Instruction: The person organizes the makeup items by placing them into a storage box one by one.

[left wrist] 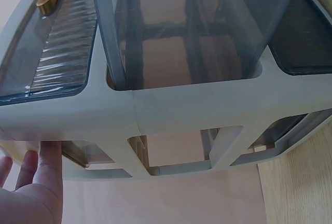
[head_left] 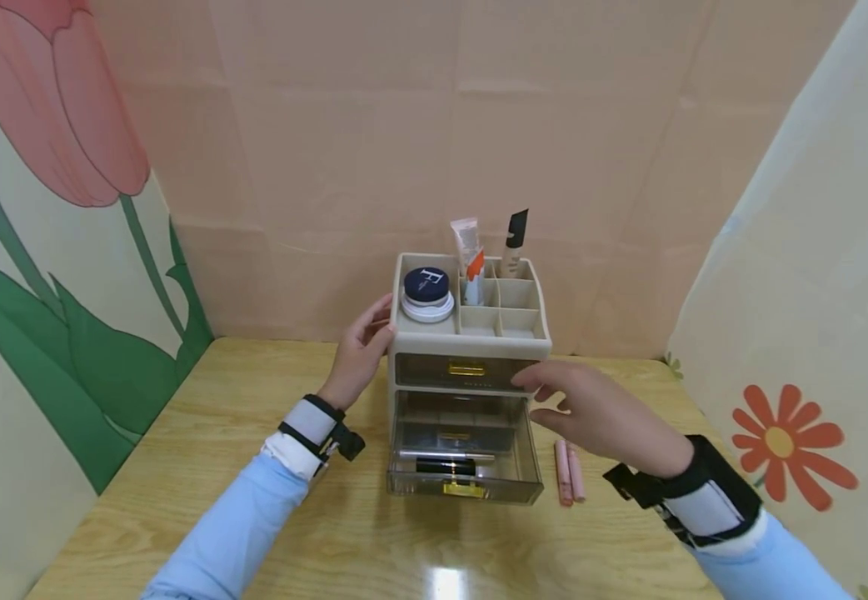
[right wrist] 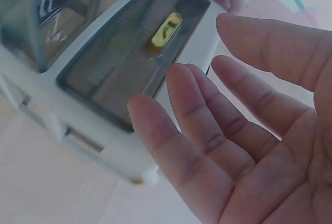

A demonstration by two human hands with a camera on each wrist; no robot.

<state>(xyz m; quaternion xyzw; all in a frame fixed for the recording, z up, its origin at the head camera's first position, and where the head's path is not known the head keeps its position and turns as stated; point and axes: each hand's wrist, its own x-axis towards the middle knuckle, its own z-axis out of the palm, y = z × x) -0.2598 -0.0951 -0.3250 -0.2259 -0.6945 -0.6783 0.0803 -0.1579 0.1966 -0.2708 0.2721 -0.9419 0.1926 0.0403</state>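
A cream cosmetics organizer (head_left: 471,345) stands upright with a smoky, see-through middle drawer (head_left: 509,483) pulled out; a black tube (head_left: 445,467) and a thin silvery stick (head_left: 479,456) lie inside. Above it the top drawer (head_left: 434,372), with a gold handle (right wrist: 166,30), is closed. My left hand (head_left: 359,354) touches the organizer's left side near the top, its fingers (left wrist: 50,169) straight against the wall. Close before the right end of the top drawer hovers my right hand (head_left: 606,408), relaxed and holding nothing, its fingers (right wrist: 192,110) spread in the right wrist view.
On the organizer's top sit a dark-blue-lidded round compact (head_left: 426,285), a pale pink tube (head_left: 466,237), a blue-and-orange tube (head_left: 474,283) and a black-capped beige tube (head_left: 512,250). Two pink tubes (head_left: 569,475) lie on the wooden table (head_left: 254,517) to the right.
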